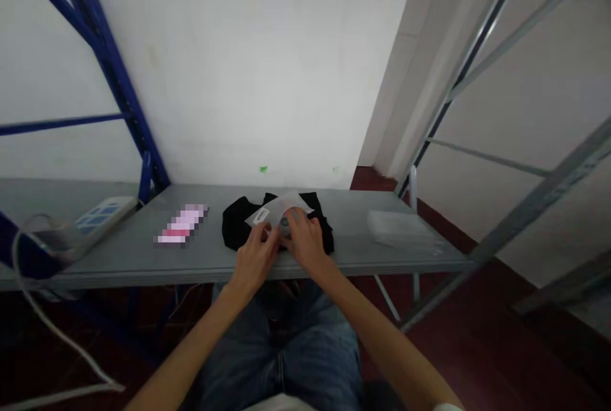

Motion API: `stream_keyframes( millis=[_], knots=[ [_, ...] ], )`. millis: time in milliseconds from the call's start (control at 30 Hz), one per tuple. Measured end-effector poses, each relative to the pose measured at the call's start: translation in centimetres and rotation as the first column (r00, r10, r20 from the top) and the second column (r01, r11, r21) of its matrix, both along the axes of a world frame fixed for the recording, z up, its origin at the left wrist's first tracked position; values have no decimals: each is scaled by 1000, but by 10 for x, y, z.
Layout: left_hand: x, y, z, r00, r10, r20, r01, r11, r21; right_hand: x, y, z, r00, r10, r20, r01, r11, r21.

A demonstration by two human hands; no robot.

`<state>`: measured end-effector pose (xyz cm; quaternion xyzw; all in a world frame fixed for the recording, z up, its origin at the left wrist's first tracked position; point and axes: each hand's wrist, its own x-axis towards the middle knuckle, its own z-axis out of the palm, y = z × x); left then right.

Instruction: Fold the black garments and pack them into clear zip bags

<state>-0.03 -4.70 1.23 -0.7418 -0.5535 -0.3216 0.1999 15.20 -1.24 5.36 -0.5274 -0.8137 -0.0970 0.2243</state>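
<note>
A translucent plastic bag (279, 204) with a small white label lies over a bunched black cloth (236, 223) on the grey shelf top. My left hand (256, 253) is closed on the bag's near edge, just below the label. Close beside it, my right hand (304, 236) has its fingers bent down on the bag's right part. The fingertips of both hands nearly meet at the bag's near side. A round grey mark shows on the bag next to my right fingers.
Several flat clear plastic bags (403, 231) lie on the right of the grey shelf (348, 233). A blurred-out pink item (184, 223) lies to the left. Farther left are a white power strip (102, 220) and a white cable (62, 334). Blue and grey metal posts flank the shelf.
</note>
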Motion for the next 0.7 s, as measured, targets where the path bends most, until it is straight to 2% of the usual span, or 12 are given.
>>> stream_keyframes(
  millis=[100,200,533,700],
  knots=[
    [0,-1,3,998,18,-56,-24,994,-106,-2,1,1,1000,27,13,-27,1000,2],
    [-1,-1,5,994,86,-65,-95,982,-162,0,5,2,999,53,2,-53,999,-8],
    [1,3,0,995,97,-26,-100,980,-174,8,23,-8,999,33,-19,-34,997,-66],
    [4,4,1,993,121,1,-118,969,-215,5,32,-3,995,96,-32,-98,993,-67]
  ],
)
